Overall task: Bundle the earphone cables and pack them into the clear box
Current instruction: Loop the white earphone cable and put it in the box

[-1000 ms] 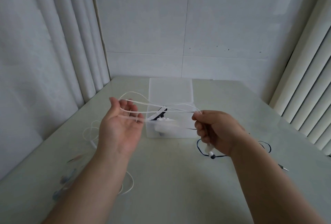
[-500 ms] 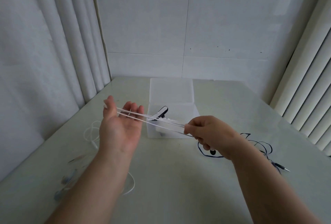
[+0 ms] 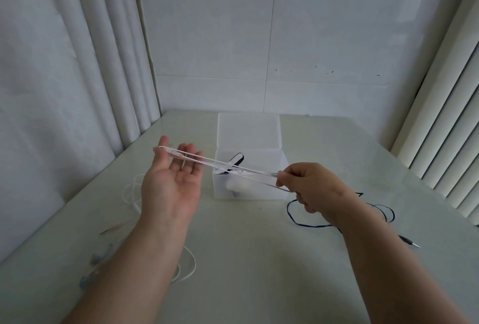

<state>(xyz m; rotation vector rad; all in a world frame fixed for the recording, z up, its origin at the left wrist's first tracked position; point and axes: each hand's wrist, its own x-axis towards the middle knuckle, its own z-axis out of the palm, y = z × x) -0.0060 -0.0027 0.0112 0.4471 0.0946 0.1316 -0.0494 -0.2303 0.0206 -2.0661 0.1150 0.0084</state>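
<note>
A white earphone cable (image 3: 228,165) is stretched taut in several strands between my two hands, above the table. My left hand (image 3: 172,178) is palm up with straight fingers, and the cable loops round its thumb and fingertips. My right hand (image 3: 308,186) pinches the other end of the loops, fingers curled. Behind the strands stands the clear box (image 3: 261,188) with its lid (image 3: 248,129) up; inside lie a black and white clip-like piece (image 3: 234,164) and something white.
A dark earphone cable (image 3: 308,222) with its plug (image 3: 409,242) lies on the table right of the box, partly under my right arm. Another white cable (image 3: 190,264) trails left, under my left arm. Small bluish and orange pieces (image 3: 98,259) sit near the left edge.
My right hand has drawn the white loops tighter and moved right and lower. My left hand has opened flat with the cable stretched across its fingers.
</note>
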